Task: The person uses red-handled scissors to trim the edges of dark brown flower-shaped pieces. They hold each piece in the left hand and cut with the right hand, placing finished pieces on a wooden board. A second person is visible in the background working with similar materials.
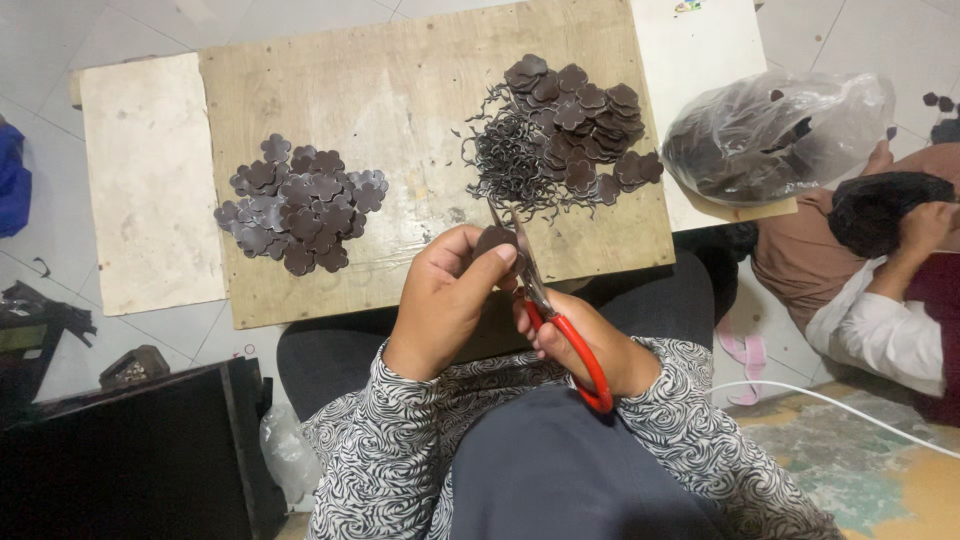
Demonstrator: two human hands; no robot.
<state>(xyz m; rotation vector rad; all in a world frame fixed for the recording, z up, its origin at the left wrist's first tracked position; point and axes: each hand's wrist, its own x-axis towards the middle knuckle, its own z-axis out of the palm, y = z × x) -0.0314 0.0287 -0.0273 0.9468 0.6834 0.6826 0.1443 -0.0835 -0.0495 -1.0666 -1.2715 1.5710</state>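
Observation:
My left hand (445,295) pinches a small dark brown flower-shaped piece (493,240) above the near edge of the wooden board (400,90). My right hand (580,345) grips red-handled scissors (570,345), whose blades reach up along the piece. A pile of trimmed brown flower pieces (300,205) lies on the board's left. To the right lies a second heap of flower pieces (585,125) with thin curly offcuts (505,160) beside it.
A clear plastic bag of dark pieces (775,135) sits at the right on a white board (700,50). Another person (880,270) sits on the floor at the right edge. A black box (130,460) stands at lower left; a white cable (840,405) crosses the floor.

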